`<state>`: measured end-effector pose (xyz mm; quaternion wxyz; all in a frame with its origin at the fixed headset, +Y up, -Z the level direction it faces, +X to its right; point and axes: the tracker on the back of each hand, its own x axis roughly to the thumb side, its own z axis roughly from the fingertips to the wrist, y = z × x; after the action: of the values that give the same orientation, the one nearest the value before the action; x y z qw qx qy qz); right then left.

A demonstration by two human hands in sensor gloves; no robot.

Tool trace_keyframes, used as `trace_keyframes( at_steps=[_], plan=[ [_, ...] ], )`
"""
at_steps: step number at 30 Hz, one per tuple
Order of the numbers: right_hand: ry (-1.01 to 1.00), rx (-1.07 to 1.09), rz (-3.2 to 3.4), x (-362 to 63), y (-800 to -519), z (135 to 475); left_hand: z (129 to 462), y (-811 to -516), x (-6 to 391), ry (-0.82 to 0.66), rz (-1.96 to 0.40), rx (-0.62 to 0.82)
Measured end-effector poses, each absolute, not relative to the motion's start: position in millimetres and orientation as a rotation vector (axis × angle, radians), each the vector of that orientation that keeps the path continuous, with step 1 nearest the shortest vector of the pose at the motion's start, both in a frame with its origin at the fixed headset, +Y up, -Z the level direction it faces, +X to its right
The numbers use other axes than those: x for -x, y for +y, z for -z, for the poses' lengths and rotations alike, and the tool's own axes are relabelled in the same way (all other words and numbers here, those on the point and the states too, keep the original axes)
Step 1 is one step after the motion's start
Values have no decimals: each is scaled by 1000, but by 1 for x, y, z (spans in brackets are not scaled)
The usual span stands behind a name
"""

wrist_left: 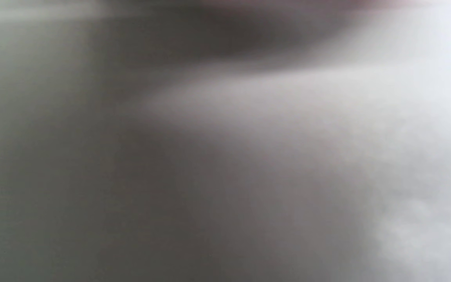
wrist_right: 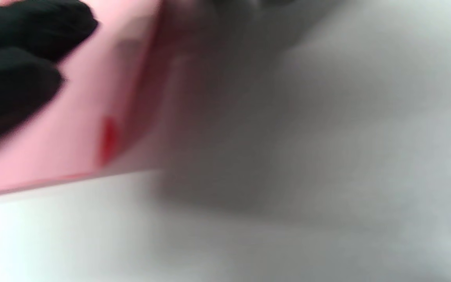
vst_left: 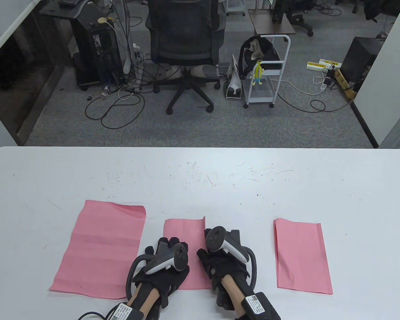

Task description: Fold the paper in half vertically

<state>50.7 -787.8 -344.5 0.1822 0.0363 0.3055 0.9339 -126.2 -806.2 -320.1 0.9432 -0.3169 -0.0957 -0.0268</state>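
Note:
A folded pink paper (vst_left: 184,233) lies on the white table (vst_left: 200,180) at the front centre, long side running away from me. My left hand (vst_left: 165,263) rests on its left part, fingers spread flat. My right hand (vst_left: 225,258) rests on its right edge. In the right wrist view the pink paper (wrist_right: 76,129) shows close up with black gloved fingertips (wrist_right: 18,51) pressing on it; a doubled edge shows at its right side. The left wrist view is a grey blur.
An unfolded pink sheet (vst_left: 101,248) lies to the left of my hands. A folded pink sheet (vst_left: 301,256) lies to the right. Beyond the table's far edge are an office chair (vst_left: 185,43), a white cart (vst_left: 266,73) and floor cables.

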Motion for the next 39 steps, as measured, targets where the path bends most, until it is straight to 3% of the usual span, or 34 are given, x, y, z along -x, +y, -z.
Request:
trace_keyframes(
  at_steps=[7,18,26,31,39],
  plan=[
    [861,-201,-2359,-49,-776,342,320,-806,126,-195,54,645],
    [815,69,-2272,-66,-791,347,320,-806,126,-195,54,650],
    [770,85,-2311,-64,-792,345,322,-801,126,-183,61,644],
    [774,84,-2298,-64,-791,345,322,-774,124,-168,34,570],
    [773,81,-2302,-64,-792,344,303,-697,121,-199,-89,254]
  ],
)
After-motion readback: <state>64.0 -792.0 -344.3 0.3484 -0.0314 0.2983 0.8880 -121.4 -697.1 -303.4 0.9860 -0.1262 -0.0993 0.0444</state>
